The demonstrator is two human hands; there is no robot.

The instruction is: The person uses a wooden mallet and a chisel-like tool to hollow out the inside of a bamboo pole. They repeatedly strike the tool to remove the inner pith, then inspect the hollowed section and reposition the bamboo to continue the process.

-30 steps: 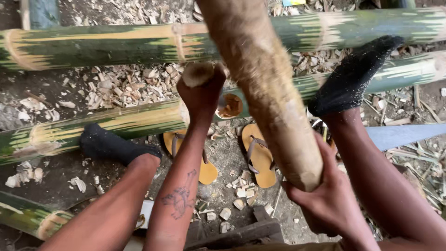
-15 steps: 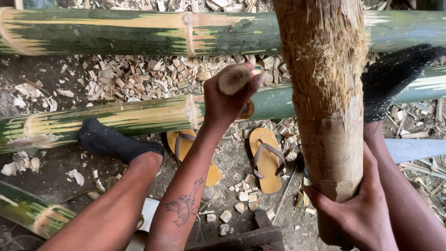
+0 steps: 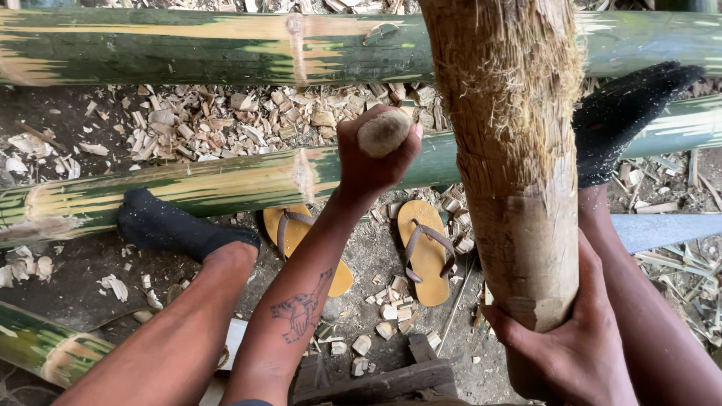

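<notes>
My left hand (image 3: pixel 374 162) is fisted around a round wooden handle (image 3: pixel 383 132); only the handle's butt end shows, the rest is hidden under my fist. My right hand (image 3: pixel 573 347) grips the lower end of a thick tan bamboo log (image 3: pixel 519 180) that stands nearly upright toward the camera, its upper part shredded into fibres. The left hand is just left of the log, a little apart from it. My feet in black socks rest on green bamboo poles: the left foot (image 3: pixel 177 225) and the right foot (image 3: pixel 624 113).
Three green-and-yellow bamboo poles lie across the ground: far (image 3: pixel 188 45), middle (image 3: pixel 210 184), near left (image 3: pixel 37 346). A pair of yellow sandals (image 3: pixel 427 252) and many wood chips (image 3: pixel 226 120) lie on the dirt. A flat grey piece (image 3: pixel 662 229) is at the right.
The log has swung from a slant to nearly upright and closer to the camera. My left hand with the handle has risen and moved right, toward the log.
</notes>
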